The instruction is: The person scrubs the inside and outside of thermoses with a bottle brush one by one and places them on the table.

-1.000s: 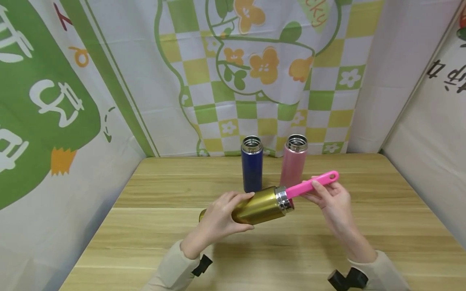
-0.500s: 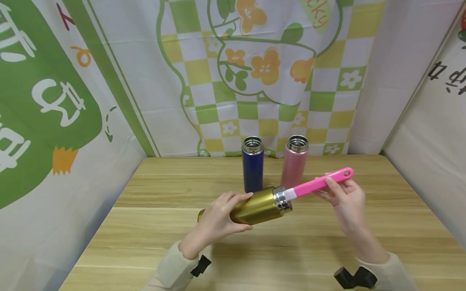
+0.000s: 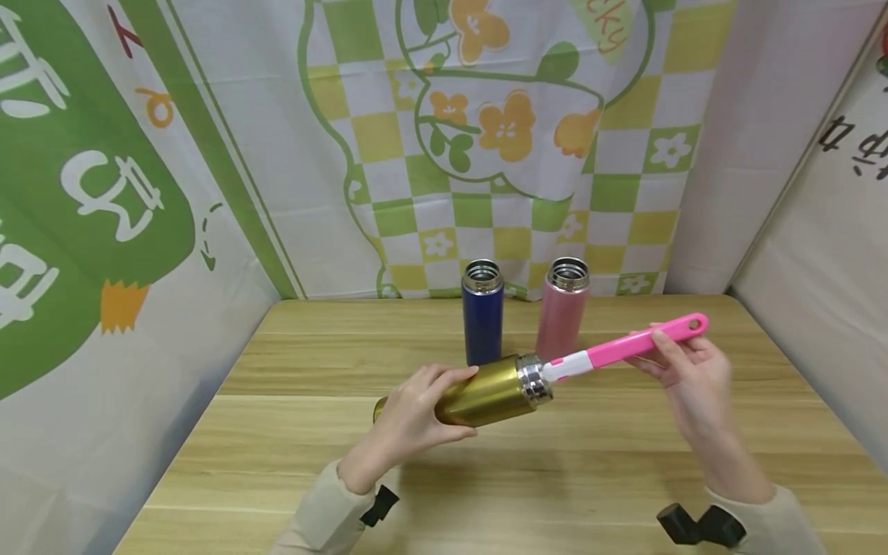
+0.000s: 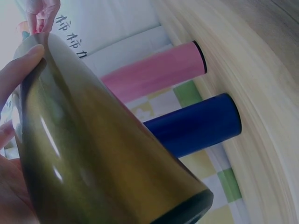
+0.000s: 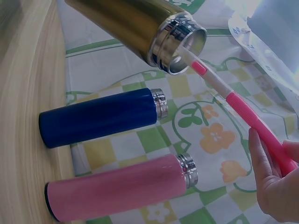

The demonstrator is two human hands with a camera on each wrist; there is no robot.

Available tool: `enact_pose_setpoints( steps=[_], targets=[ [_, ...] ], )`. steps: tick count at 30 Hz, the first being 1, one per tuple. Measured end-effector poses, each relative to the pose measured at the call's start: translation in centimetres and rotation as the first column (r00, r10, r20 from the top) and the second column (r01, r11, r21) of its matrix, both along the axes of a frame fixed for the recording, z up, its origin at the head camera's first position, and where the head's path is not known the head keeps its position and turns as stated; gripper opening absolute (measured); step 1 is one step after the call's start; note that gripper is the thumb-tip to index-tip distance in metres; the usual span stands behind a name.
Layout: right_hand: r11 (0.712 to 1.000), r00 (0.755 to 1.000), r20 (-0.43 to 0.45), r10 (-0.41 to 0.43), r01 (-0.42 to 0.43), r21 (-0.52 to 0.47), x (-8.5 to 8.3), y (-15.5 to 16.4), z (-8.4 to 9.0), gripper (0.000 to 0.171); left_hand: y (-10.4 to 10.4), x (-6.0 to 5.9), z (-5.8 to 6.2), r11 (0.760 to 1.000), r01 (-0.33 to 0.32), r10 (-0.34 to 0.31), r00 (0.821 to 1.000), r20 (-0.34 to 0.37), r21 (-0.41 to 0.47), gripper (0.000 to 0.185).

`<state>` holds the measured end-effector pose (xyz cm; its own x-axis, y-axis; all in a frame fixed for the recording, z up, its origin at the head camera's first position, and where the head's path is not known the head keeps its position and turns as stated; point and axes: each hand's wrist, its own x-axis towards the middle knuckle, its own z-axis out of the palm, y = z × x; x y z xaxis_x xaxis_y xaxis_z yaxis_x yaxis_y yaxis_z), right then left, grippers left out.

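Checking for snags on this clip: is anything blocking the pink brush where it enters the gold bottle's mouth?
Nothing visible does. The pink-handled brush, held by the right hand, runs straight into the open steel mouth of the gold metal bottle gripped by the left hand.

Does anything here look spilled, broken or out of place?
Nothing stands out. The left hand grips a tilted gold bottle, the right hand holds a pink brush in its mouth, and the blue bottle and pink bottle stand upright, uncapped.
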<state>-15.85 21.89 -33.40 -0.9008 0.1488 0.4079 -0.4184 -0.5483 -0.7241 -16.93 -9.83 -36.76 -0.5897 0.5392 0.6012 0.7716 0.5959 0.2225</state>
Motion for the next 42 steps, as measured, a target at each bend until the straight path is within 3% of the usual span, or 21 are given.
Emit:
enact_pose_setpoints(
  steps=[5, 15, 24, 34, 38, 42],
  targets=[
    [0.999, 0.998, -0.041, 0.045, -0.045, -0.009, -0.2, 0.8, -0.2, 0.016, -0.3, 0.0, -0.1, 1.000, 0.018, -0.018, 1.000, 0.016, -0.002, 0.070],
    [0.998, 0.997, -0.068, 0.040, -0.042, -0.037, 0.3, 1.9, 0.3, 0.018, -1.0, 0.1, -0.2, 0.999, 0.039, -0.039, 0.999, 0.009, 0.000, 0.072],
    [0.999, 1.000, 0.011, 0.001, 0.000, -0.040, 0.4, 2.2, 1.0, 0.013, -0.8, 0.0, 0.3, 1.000, 0.026, -0.025, 0.998, -0.059, 0.012, 0.072],
    [1.000, 0.998, 0.057, 0.013, -0.012, -0.017, 0.1, 1.0, 0.6, 0.011, -0.7, 0.0, 0.4, 0.999, 0.021, -0.019, 0.998, -0.058, 0.028, 0.071],
    [0.998, 0.998, 0.056, 0.005, -0.008, 0.055, -1.0, 1.1, -1.7, 0.013, -0.5, 0.0, 0.1, 0.999, 0.019, -0.016, 0.998, -0.065, 0.041, 0.072],
    [0.984, 0.998, 0.030, 0.061, -0.065, 0.163, -4.9, 2.1, -9.2, 0.025, 0.2, 0.0, 0.1, 0.997, 0.052, -0.050, 0.998, -0.041, 0.055, 0.072]
  ],
)
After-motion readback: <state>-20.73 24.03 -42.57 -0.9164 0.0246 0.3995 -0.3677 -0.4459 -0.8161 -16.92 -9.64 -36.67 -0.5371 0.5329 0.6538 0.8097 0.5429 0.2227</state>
